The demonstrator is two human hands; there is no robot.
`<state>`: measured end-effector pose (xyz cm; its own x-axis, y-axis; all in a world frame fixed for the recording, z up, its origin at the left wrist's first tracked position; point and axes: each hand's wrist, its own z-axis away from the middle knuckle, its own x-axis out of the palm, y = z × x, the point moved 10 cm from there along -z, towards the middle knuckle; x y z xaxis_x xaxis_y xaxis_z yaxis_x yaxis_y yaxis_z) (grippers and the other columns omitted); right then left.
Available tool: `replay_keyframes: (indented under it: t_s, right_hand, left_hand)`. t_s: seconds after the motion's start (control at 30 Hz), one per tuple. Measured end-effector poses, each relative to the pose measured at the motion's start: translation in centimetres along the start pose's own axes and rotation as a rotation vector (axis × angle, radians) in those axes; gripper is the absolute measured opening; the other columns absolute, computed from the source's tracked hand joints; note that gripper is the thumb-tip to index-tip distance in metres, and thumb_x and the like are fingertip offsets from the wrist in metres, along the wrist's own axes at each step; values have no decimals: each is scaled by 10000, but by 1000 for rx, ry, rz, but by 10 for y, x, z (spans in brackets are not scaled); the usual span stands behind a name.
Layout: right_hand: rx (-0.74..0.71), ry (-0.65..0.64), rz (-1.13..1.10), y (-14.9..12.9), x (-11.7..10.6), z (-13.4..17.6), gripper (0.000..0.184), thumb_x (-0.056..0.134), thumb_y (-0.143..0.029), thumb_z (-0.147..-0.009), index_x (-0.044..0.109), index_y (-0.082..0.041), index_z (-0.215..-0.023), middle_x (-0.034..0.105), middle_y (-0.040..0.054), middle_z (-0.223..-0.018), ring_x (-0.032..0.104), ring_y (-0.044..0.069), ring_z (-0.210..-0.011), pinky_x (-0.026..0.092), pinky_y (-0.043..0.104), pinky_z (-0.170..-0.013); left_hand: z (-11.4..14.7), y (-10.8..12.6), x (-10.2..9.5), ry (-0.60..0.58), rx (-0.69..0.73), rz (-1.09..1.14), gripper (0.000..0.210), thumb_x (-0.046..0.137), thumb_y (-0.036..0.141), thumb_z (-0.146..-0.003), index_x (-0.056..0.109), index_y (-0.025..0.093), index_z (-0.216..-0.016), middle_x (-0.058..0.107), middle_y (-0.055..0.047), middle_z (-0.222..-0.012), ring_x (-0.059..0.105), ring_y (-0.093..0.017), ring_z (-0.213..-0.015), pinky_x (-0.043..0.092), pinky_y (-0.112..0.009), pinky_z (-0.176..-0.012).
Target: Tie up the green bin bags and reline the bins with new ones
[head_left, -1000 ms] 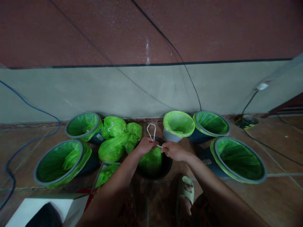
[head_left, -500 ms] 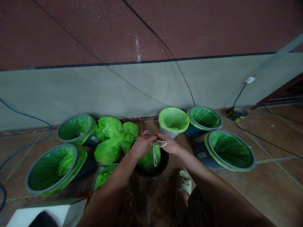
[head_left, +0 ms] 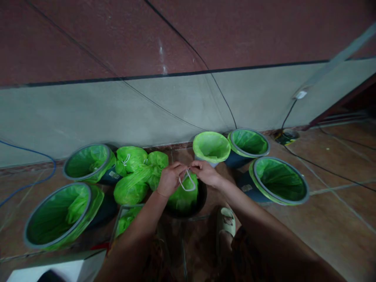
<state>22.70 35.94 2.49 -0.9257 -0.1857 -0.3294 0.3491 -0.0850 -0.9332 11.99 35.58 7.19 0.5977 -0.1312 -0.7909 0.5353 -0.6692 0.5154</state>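
My left hand (head_left: 170, 179) and my right hand (head_left: 205, 172) meet over a dark bin (head_left: 202, 199) on the floor in front of me. Between their pinched fingers is a white drawstring (head_left: 192, 187), with a loop hanging below. It belongs to a green garbage bag (head_left: 182, 200) that sits in the bin, its top gathered under my hands. The fingertips partly hide the string's crossing, so I cannot tell whether it is knotted. Tied green garbage bags (head_left: 132, 188) lie just left of my left hand.
Lined bins stand at left (head_left: 60, 215) and right (head_left: 280, 182), with a small lined bin (head_left: 211, 147) by the wall. A tray (head_left: 119, 219) of green plastic and a white box (head_left: 82, 268) are at lower left. Cables (head_left: 329, 172) cross the floor.
My fingers have drawn slightly apart, and the drawstring's loop has swung wider across the bag. The whole view has shifted a little, moving the bins leftward in the picture.
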Motion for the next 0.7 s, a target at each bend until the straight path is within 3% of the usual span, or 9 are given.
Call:
replay_keyframes:
  t_s: [0.1,0.2,0.3,0.43,0.53,0.7]
  right_hand:
    - [-56,102,373,-9,-13,2,186,493,-171,-869,677,-149,-852,685,77,-877,609,170,-813,448,279,-766]
    - [28,150,720,-6,-23,8,218,475,-93,-855,689,-130,-872,686,160,-978,633,228,-901,443,315,-823]
    - [98,183,842,-2,-32,12,232,465,-59,-833,688,-120,-859,679,190,-972,637,252,-904,443,331,-816]
    - [35,157,471,-2,-28,6,179,502,-179,-861,659,-164,-775,677,85,-824,611,192,-804,441,288,-754]
    - [42,120,82,3,-21,2,276,513,-368,-872,611,-175,-700,604,8,-657,536,143,-636,402,258,-608]
    - [30,81,-204,-2,-14,5,436,570,-567,-812,533,-186,-605,529,-28,-548,435,93,-521,340,237,-536]
  left_hand:
    - [0,-17,5,-20,-152,39,240,487,238,-920,708,175,-850,665,-59,-812,609,-157,-775,432,-251,-745]
    - [4,-37,11,-60,-326,-10,233,515,232,-889,682,169,-739,673,-71,-778,613,-176,-758,418,-271,-750]
    - [9,-54,15,-96,-468,-4,192,553,217,-849,652,174,-690,650,-60,-715,600,-182,-708,404,-276,-703]
    - [16,-71,20,-67,-668,250,242,541,214,-817,564,190,-578,537,0,-532,522,-143,-561,365,-250,-578]
    - [21,-72,28,8,-784,564,246,535,237,-787,541,193,-546,448,36,-451,428,-105,-455,321,-234,-490]
    - [24,-56,52,33,-888,1089,205,598,320,-747,564,162,-622,588,9,-601,464,-71,-453,339,-208,-448]
